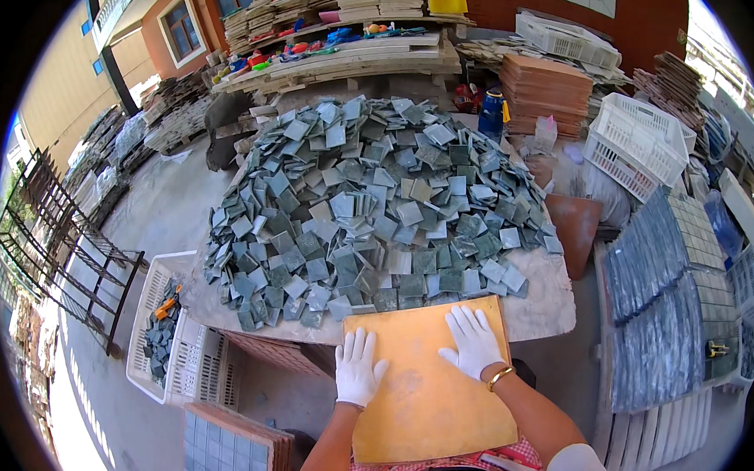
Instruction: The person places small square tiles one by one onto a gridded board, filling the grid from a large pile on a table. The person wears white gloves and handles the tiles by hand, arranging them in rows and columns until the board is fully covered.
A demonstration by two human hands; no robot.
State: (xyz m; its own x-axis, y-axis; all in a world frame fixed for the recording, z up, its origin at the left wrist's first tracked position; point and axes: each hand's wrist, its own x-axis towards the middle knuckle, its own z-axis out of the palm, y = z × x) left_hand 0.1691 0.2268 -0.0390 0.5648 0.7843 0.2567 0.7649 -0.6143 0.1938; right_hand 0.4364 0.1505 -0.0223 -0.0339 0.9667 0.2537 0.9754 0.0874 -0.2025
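Note:
A plain yellow-orange board [428,402] lies across my lap, its far edge against the near edge of the table [551,300]. My left hand [359,368], in a white glove, rests flat on the board's left side with fingers stretched out. On the upper right of the board lies my right hand [472,339], also white-gloved, fingers extended and thumb apart. Neither hand holds anything. Just beyond the board, a large heap of small square grey-green stone tiles [370,205] covers most of the table, and several lie close to the board's far edge.
At left stands a white plastic crate [184,370] with dark tile pieces inside. Below it is a stack of boards topped with a tile grid [227,451]. Stacked tile sheets [656,276] and white crates [638,143] stand at right. A blue bottle [491,115] is behind the heap.

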